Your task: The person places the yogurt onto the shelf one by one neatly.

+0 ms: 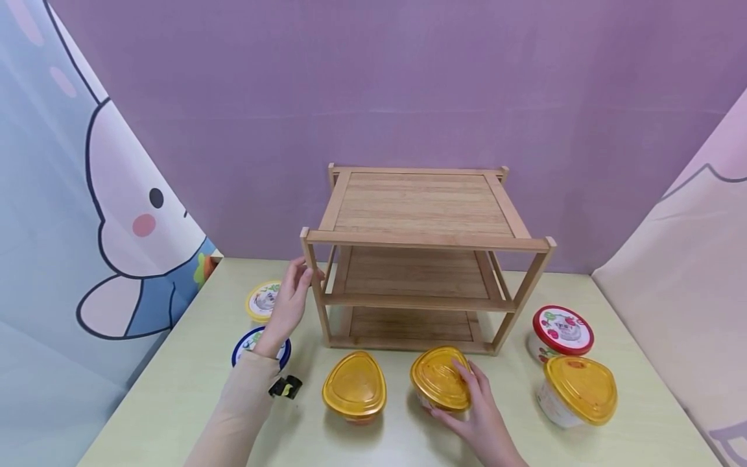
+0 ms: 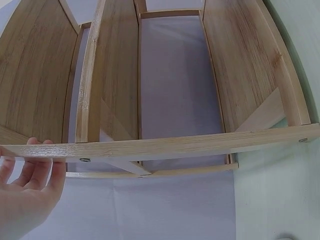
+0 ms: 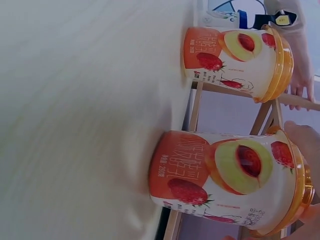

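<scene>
My left hand [image 1: 290,301] is at the left front post of a three-tier wooden shelf rack [image 1: 426,201]. In the left wrist view, the fingers [image 2: 41,172] reach behind the post, with their tips showing past its far edge. My right hand [image 1: 481,415] grips a fruit-printed cup [image 3: 225,175] by its amber, rounded-triangular lid [image 1: 441,377], in front of the rack. Peach and strawberry pictures cover the cup's side. To its left stands a matching cup [image 3: 235,62] with the same kind of lid [image 1: 355,384].
A red-lidded tub [image 1: 563,331] and another amber-lidded cup [image 1: 578,392] stand right of the rack. Left of it are a yellow-lidded tub [image 1: 264,300] and a blue-lidded tub [image 1: 284,353], the latter partly behind my left wrist. A purple curtain [image 1: 408,84] hangs behind the table.
</scene>
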`<state>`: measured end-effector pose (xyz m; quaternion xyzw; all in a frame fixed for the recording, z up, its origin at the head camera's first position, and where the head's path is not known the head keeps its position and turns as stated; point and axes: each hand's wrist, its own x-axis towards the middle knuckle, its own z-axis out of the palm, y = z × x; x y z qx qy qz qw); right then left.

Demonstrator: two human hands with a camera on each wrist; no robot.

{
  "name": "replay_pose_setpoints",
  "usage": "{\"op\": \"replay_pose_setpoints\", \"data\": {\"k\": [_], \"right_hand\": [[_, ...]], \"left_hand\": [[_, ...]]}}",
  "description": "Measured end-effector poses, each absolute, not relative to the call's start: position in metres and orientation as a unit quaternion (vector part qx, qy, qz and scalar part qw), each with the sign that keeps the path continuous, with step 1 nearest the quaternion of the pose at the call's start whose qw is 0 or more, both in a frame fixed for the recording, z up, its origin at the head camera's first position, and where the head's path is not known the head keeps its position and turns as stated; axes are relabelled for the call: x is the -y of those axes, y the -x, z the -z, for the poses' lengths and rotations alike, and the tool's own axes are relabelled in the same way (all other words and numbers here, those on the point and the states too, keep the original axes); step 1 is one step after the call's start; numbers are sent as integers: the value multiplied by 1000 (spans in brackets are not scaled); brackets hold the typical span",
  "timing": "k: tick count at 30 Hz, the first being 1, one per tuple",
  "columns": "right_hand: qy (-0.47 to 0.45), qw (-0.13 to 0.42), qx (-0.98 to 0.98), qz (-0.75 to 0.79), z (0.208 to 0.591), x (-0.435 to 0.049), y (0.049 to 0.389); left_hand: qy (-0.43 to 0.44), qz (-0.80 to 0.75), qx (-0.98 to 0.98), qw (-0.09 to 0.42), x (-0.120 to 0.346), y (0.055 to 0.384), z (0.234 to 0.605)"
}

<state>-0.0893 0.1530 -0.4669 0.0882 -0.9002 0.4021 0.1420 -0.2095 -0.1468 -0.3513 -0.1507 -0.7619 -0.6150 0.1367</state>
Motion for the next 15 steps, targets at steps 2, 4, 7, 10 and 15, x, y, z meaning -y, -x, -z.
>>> {"op": "replay_pose_setpoints", "data": {"k": [2,4,7,10,15], "right_hand": [[-80,133,902,-404,467,-153,89],[-71,125,903,-404,466,-153,89],[-57,119,904,-406,465,-152,89],[-48,117,903,-410,464,-152,90],[-38,115,900,-419,463,-151,91]], "left_hand": [[154,613,763,138,147,211,354],[154,611,764,139,149,214,359],[156,608,766,141,152,220,367],[155,611,763,144,153,224,371],[156,615,758,149,153,224,373]]}}
